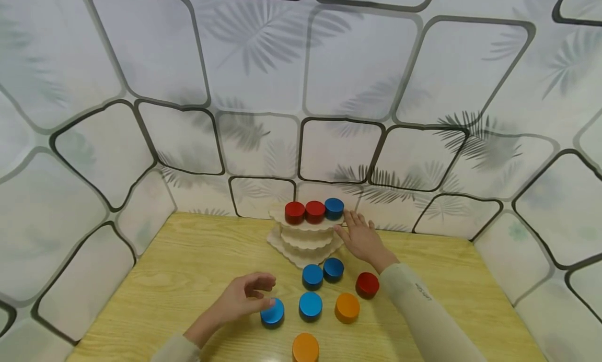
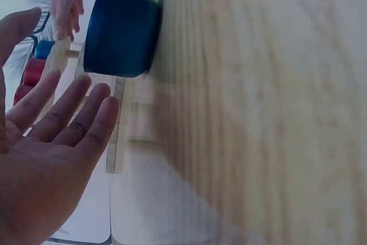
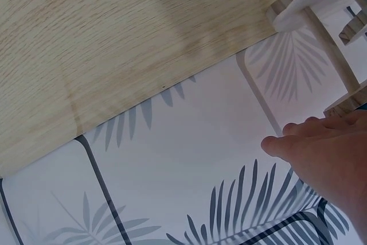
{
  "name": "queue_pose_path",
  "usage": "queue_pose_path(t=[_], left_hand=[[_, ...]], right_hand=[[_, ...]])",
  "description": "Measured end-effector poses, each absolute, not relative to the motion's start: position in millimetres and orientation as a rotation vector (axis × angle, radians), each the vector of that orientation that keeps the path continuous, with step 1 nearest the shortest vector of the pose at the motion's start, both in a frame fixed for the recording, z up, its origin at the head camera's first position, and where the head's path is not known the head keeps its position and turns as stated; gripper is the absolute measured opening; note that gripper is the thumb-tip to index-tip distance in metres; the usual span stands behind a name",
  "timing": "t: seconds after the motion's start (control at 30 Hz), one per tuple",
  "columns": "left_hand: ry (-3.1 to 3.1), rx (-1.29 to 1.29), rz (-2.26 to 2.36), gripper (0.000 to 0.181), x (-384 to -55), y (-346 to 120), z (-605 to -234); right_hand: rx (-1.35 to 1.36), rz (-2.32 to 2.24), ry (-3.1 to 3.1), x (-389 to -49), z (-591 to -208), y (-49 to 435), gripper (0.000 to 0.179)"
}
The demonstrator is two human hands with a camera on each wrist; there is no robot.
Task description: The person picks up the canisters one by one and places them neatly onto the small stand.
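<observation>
Toward the back stands a tiered wooden stand (image 1: 307, 240) with scalloped edges. Its top shelf bears two red round tins, a left one (image 1: 294, 213) and a middle one (image 1: 314, 212), and a blue tin (image 1: 334, 209) at the right. My right hand (image 1: 363, 241) is at that shelf's right edge, fingers extended close beside the blue tin. Down on the table, my left hand (image 1: 242, 298) hovers beside a bright blue tin (image 1: 272, 313), its thumb overlapping the tin's rim in the head view. In the left wrist view the left palm (image 2: 46, 182) holds nothing, with fingers loosely spread.
On the wooden table (image 1: 197, 252), more tins stand before the stand: several blue, including one in the middle (image 1: 310, 306), two orange, one farther back (image 1: 347, 307) and one in front (image 1: 305, 347), and a red one (image 1: 367, 284) near the right forearm. Patterned walls (image 1: 263, 148) enclose the table.
</observation>
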State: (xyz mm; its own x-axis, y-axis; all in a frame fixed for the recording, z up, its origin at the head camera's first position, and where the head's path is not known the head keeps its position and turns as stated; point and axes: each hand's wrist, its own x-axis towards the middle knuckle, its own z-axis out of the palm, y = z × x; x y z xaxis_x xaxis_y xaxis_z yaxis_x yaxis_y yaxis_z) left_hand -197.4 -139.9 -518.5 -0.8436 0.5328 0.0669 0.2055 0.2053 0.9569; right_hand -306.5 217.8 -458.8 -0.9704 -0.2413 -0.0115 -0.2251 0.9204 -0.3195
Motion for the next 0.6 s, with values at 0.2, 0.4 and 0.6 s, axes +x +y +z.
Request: queue_pose_path(t=[0.2,0.4,0.6], left_hand=[[2.148,0.736,1.663,0.056,-192.5,-141.7,-522.3],[2.118,0.708,1.621,0.057,-187.5,-143.0,-522.4],[2.116,0.719,1.614,0.057,-187.2,-145.1,-527.0]], right_hand=[[-0.375,-0.492,3.041,-306.8,-460.4,217.7,0.078],[-0.369,-0.487,3.042,-305.9,-460.2,217.5,0.078],[-0.373,-0.5,3.036,-306.6,-461.0,216.8,0.078]])
